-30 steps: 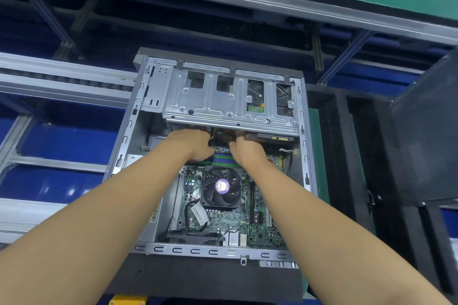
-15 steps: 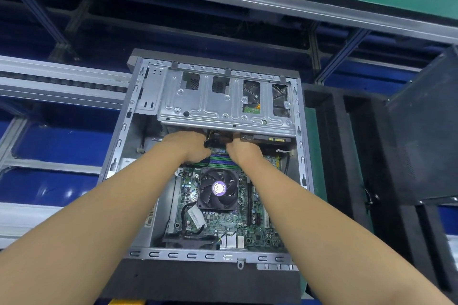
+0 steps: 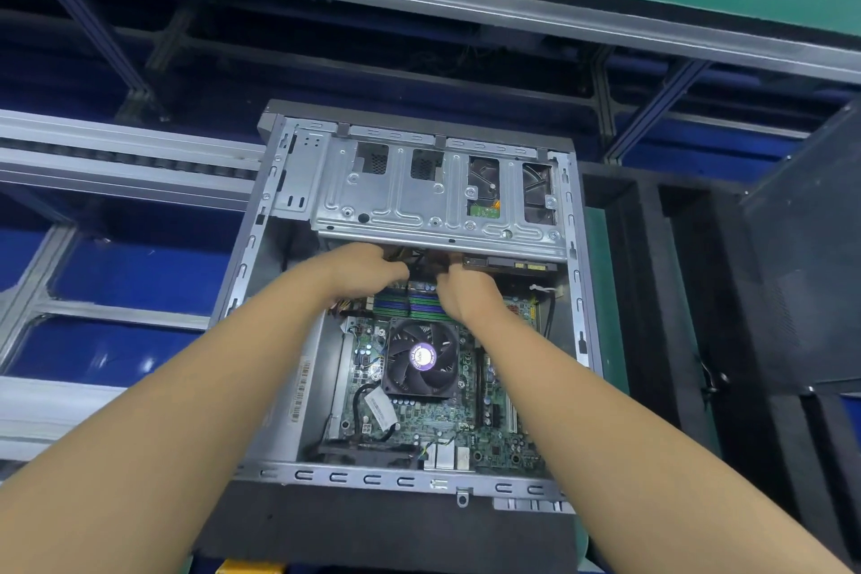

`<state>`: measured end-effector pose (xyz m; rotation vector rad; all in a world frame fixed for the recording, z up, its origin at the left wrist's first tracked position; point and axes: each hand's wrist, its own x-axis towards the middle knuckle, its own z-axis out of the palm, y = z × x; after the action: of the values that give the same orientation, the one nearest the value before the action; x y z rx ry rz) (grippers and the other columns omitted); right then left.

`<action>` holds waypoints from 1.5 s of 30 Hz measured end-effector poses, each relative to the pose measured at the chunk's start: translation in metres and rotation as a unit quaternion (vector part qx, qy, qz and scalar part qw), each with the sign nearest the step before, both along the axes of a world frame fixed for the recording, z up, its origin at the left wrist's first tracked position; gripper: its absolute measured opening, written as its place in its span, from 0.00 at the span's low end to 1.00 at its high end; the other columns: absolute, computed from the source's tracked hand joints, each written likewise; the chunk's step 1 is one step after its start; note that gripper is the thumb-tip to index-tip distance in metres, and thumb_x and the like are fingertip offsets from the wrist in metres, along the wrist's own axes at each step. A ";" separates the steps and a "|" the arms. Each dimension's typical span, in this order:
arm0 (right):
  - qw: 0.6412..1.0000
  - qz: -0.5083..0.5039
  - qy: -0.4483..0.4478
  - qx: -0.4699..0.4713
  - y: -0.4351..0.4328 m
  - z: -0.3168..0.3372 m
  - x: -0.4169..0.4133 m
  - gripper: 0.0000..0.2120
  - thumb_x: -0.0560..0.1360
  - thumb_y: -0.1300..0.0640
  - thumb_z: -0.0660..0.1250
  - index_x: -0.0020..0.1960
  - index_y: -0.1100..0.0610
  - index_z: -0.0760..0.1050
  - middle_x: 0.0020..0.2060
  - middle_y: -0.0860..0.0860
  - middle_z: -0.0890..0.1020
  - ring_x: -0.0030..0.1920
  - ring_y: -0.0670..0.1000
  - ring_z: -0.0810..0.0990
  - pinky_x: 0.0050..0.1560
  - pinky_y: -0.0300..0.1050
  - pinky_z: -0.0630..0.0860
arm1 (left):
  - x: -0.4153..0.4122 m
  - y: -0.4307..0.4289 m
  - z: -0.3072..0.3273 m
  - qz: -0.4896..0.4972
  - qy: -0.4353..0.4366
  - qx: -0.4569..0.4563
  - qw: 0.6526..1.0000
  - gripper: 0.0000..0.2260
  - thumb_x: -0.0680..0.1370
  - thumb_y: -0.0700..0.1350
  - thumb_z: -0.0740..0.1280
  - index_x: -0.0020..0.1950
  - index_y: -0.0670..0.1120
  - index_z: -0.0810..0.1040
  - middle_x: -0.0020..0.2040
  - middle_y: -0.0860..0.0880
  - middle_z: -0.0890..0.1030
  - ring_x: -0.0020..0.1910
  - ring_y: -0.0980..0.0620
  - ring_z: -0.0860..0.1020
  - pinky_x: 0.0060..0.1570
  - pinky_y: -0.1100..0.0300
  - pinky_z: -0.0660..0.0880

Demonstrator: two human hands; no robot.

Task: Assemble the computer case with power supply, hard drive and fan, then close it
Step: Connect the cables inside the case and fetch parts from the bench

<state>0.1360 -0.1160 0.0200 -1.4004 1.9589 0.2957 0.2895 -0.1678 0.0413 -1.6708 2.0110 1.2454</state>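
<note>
Now both hands are reaching under the drive cage (image 3: 438,196) inside the open case (image 3: 247,275), left hand (image 3: 368,268) and right hand (image 3: 466,289) closing around dark cables (image 3: 419,259) between them; fingers hidden, so I cannot tell how firmly. Tugging blind could be bending a connector.

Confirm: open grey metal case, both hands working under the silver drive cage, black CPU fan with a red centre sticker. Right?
One error: head view shows the black CPU fan has a purple-and-white centre sticker, not red. Both the left hand and right hand do work under the silver drive cage in the open grey metal case.
</note>
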 end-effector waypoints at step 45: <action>0.878 -0.219 -0.382 -0.189 0.030 -0.013 0.019 0.06 0.75 0.54 0.76 0.45 0.48 0.79 0.45 0.46 0.83 0.48 0.48 0.81 0.52 0.44 0.77 | 0.031 -0.004 -0.011 0.016 0.115 0.011 0.993 0.06 0.77 0.50 0.72 0.52 0.52 0.80 0.48 0.53 0.83 0.48 0.53 0.80 0.57 0.57 0.77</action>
<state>0.1555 -0.0856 0.0067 -1.0048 1.6072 -0.7803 0.3200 -0.1719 0.0304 -1.6203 2.0946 1.5301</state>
